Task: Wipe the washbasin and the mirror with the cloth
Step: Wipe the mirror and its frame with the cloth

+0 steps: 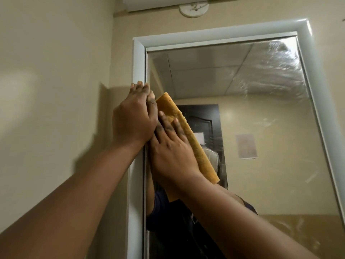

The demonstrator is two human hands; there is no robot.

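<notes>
1. I am on the mirror half of the job. The washbasin is out of view, so I cannot say how it stands.

2. My right hand (170, 144) lies flat, fingers straight, pressing the folded orange-brown cloth (188, 139) against the glass of the tall white-framed wall mirror (261, 128). The cloth sits as a long, narrow pad slanting from upper left to lower right, close to the mirror's left edge and about halfway down the part I can see.

3. My left hand (135, 116) is just beside the right one, over the white left frame strip (139, 62). Its fingertips reach the strip; the fingers look only slightly bent, and I judge it to be bracing rather than holding anything, though its palm side is hidden from me.

4. Toward the mirror's upper right corner the glass shows cloudy streaks (280, 60). Fainter smears show on the glass right of the cloth and near the mirror's lower right. So I judge the mirror only partly done.

5. The next move, as I read it, calls for even flat pressure on the cloth and a sweep away from the left frame across the glass toward those streaks, in overlapping passes.

6. The risk: the folded pad is narrow, so a tilted palm could let an edge lift and leave fresh lines.
</notes>
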